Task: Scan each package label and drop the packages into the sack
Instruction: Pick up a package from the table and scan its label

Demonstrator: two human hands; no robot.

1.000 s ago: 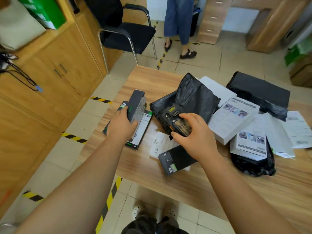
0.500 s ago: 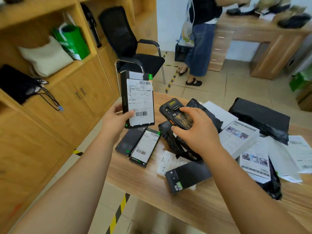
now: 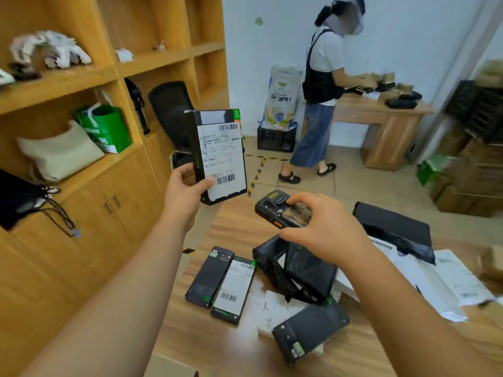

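My left hand [image 3: 186, 193] grips a slim black box [image 3: 219, 156] by its lower edge and holds it upright above the table's far left corner, its white barcode label facing me. My right hand [image 3: 324, 227] holds a black handheld scanner [image 3: 283, 209] just right of and below the box, its head pointing toward the label. On the wooden table [image 3: 239, 346] lie two more black boxes [image 3: 221, 284] side by side, another black box [image 3: 309, 329] nearer me, and a crumpled black plastic bag [image 3: 296, 270].
White papers and mailers [image 3: 446, 281] and a black parcel [image 3: 394, 229] cover the table's right side. Wooden shelves and cabinets [image 3: 89, 148] stand to the left with a black chair [image 3: 170, 110]. A person [image 3: 321, 104] works at a desk beyond; a printed sack [image 3: 283, 96] stands in a crate.
My left hand lifted the black box off the table and turned its label toward me. My right hand raised the scanner up beside it. The view tilted upward.
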